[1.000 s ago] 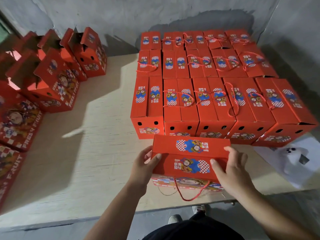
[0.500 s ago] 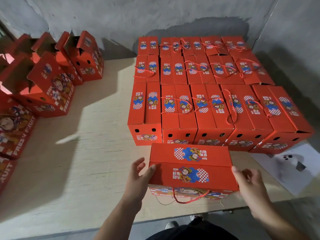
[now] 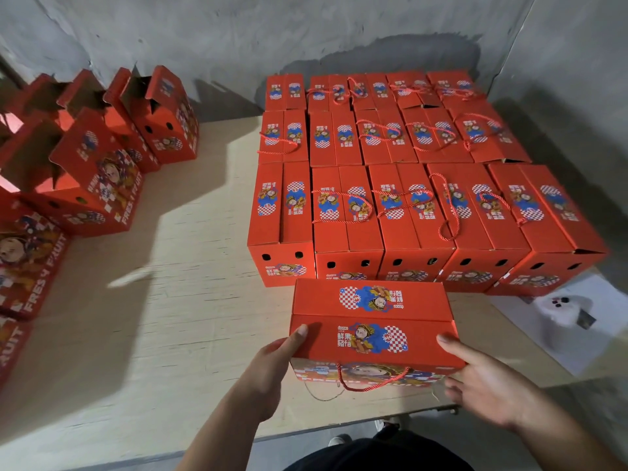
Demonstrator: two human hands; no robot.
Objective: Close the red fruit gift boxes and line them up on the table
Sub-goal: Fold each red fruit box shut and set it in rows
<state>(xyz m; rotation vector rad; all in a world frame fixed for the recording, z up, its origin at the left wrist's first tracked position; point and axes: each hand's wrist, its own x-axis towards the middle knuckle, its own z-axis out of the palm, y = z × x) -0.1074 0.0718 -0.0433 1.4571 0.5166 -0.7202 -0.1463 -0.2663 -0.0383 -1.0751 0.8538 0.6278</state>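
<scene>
hands [image 3: 384, 379] regrip box [image 3: 370, 321] (right forefinger now on top).

Matt red cardboard boxes [image 3: 370, 331], pale wood-grain table [image 3: 190, 317]

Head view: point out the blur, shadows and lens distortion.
Head view: right hand and the open boxes at the left edge are motion-smeared; hard light throws dark shadows across the table; wide-angle bowing bends the closed boxes' rows.
</scene>
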